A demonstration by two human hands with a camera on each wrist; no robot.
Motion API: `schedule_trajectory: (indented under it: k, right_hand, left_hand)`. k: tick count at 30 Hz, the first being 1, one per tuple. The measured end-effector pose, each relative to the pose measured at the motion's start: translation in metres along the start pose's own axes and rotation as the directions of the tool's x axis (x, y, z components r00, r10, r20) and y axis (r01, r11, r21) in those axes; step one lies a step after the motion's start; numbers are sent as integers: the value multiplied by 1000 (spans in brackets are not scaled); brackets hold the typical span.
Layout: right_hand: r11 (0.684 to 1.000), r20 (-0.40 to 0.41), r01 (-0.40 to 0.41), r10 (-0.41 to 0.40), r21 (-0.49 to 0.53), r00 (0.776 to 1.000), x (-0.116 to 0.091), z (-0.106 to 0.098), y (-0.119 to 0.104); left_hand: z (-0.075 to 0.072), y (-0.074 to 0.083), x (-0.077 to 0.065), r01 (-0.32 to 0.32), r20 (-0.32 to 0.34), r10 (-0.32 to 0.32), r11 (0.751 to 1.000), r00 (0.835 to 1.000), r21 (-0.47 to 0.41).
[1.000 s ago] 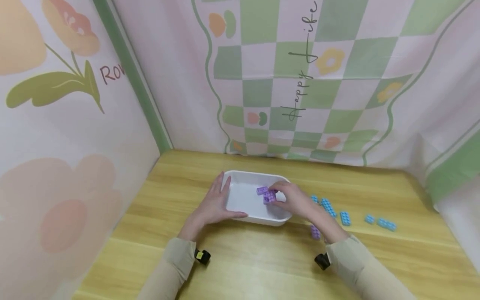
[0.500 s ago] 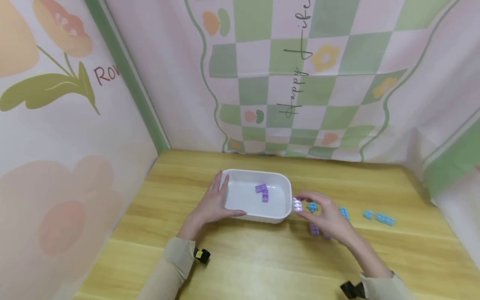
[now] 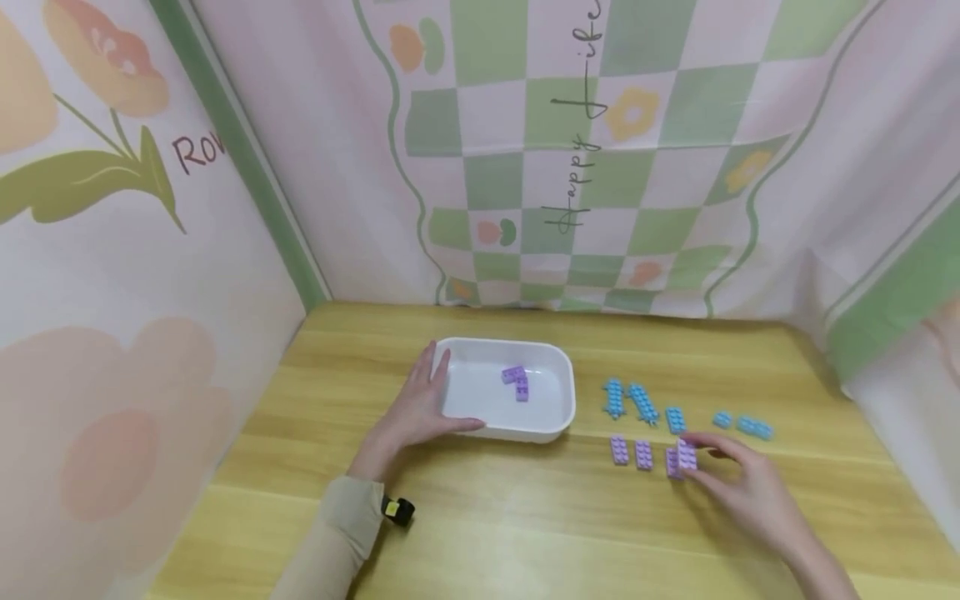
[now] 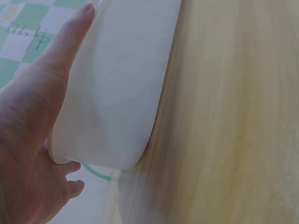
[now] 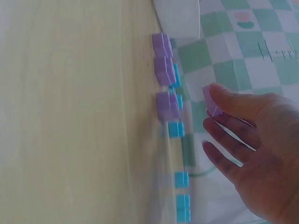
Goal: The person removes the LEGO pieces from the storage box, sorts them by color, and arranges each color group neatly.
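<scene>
My left hand (image 3: pixel 412 412) grips the left end of a white plastic tray (image 3: pixel 566 400), its thumb along the front side and its fingers round the far end. Two small purple building bricks (image 3: pixel 522 389) lie inside the tray. On the right, my right hand (image 3: pixel 757 492) pinches a purple building brick (image 3: pixel 687 456) between thumb and fingers. The right wrist view shows that held brick (image 5: pixel 212 102) raised off the table. Just left of it in the head view, another purple brick (image 3: pixel 672 465) sits on the table, partly covered. Two more purple bricks (image 3: pixel 643 455) stand in line with it.
Behind the purple row lie several blue bricks, among them two longer studded ones (image 3: pixel 614 398) and a shorter one (image 3: pixel 676 419). Farther right are small light-blue bricks (image 3: pixel 753 427). A patterned curtain (image 3: pixel 495 183) hangs behind the wooden table (image 3: pixel 525 517).
My right hand has taken a purple brick out of the tray and carried it right, over the purple row. The left hand stays at the tray. The head view has shifted slightly.
</scene>
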State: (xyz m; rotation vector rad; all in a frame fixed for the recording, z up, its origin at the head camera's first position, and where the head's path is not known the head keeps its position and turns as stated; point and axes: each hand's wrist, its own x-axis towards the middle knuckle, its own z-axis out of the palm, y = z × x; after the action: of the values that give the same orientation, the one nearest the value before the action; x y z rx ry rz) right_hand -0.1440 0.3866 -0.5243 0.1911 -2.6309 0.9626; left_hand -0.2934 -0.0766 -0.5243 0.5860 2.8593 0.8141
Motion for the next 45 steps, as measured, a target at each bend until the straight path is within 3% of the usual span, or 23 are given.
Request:
schedule_trajectory:
  k: [7, 13, 18, 21, 24, 27, 30, 33, 41, 45]
  right_hand:
    - [997, 16, -43, 44, -64, 999, -10, -6, 19]
    - [992, 9, -1, 3, -127, 1000, -13, -1, 32]
    - [988, 76, 7, 5, -156, 997, -11, 1, 37]
    - [987, 98, 48, -33, -153, 995, -8, 0, 35]
    - [988, 124, 82, -65, -132, 990, 5, -5, 15]
    - [988, 122, 118, -106, -99, 987, 29, -5, -19]
    - [978, 101, 194, -186, -74, 977, 55, 2, -54]
    - [966, 128, 254, -246, -43, 961, 77, 14, -80]
    - [959, 259, 283, -278, 19, 925, 117, 57, -110]
    - [937, 313, 347, -339, 32, 887, 131, 84, -120]
  left_hand:
    - [4, -6, 0, 4, 1, -4, 1000, 1000, 12]
    - [3, -3, 0, 5, 4, -5, 1000, 1000, -5]
    - [2, -2, 0, 6, 8, -6, 1000, 1000, 0]
    - [1, -1, 0, -2, 9, 2, 1000, 1000, 1]
    - [-1, 0, 0, -6, 3, 6, 1000, 1000, -7]
    - [-4, 0, -1, 2, -3, -2, 1000, 1000, -6]
    - [-5, 0, -1, 8, -8, -9, 1000, 1000, -9]
    - [-3, 0, 0, 5, -2, -5, 1000, 1000, -7]
    - [2, 0, 1, -8, 2, 8, 1000, 1000, 9]
    - [2, -1, 0, -2, -8, 2, 1000, 1000, 8]
